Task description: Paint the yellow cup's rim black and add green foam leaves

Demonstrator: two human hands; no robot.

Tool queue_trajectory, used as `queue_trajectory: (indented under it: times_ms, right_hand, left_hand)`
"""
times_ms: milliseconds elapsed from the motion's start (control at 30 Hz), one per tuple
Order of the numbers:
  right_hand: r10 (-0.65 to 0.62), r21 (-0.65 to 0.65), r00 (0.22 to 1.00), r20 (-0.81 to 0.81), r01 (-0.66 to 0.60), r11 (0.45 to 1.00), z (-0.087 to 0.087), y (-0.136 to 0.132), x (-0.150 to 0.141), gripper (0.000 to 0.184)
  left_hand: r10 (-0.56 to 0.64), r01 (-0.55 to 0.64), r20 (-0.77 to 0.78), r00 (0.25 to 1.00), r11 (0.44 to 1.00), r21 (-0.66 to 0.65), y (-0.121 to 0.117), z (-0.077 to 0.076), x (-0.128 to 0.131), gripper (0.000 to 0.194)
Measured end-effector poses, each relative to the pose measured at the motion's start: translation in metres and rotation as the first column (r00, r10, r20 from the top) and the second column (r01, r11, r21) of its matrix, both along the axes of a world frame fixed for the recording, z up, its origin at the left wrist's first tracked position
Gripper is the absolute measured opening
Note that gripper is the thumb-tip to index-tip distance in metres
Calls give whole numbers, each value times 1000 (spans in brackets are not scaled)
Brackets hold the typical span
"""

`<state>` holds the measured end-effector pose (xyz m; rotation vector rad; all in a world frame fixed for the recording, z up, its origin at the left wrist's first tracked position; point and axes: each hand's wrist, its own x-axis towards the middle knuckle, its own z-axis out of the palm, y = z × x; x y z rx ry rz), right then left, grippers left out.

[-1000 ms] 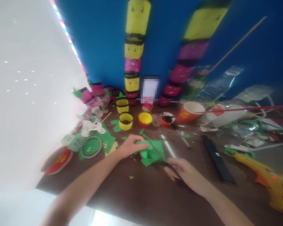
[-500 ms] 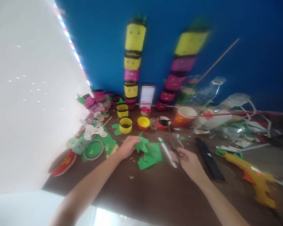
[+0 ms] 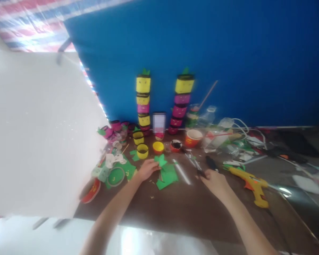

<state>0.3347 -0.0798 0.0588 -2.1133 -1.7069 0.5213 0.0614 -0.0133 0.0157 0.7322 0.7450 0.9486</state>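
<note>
Two-handed grip, clamped on green cutout (image 3: 161, 160) with left hand (image 3: 148, 169), on scissors (image 3: 201, 173) with right hand (image 3: 214, 180); best to pinch lightly, sparing the points, and keep scissors angled away.

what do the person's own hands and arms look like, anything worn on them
The left hand and right hand are bare, without gloves. The left forearm and right forearm show no sleeve, watch or bracelet. Blur hides smaller details such as nails or thin rings.
</note>
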Motion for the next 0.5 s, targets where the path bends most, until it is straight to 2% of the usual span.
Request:
queue_trajectory:
  times_ms: [100,233,300,367,433,500]
  right_hand:
    - [-40,-8,999,-1,40,999,-4,-13,9,24]
    - [-32,62,999,4,31,998,-8,-22,3,6]
    - [16,126,1000,17,-18,992,-10,-26,-14,15]
    - [115,166,993,12,-116,979,-13,-29,-38,25]
    - [272,193,962,-3,-266,945,-19,-31,-63,32]
    - [510,243,859,39,-504,829,-24,-31,-84,41]
  left_hand:
    - [5,-5,-32,999,1000,3,-2,0,3,26]
    - [42,-42,-10,999,999,-4,-5,0,4,28]
    - [65,-65,16,998,998,-14,-8,1,3,27]
    - [90,-89,44,995,996,-27,-11,3,1,26]
    - [110,-108,66,992,993,-39,-14,6,-2,26]
    - [133,-129,79,988,991,-47,-19,9,-7,27]
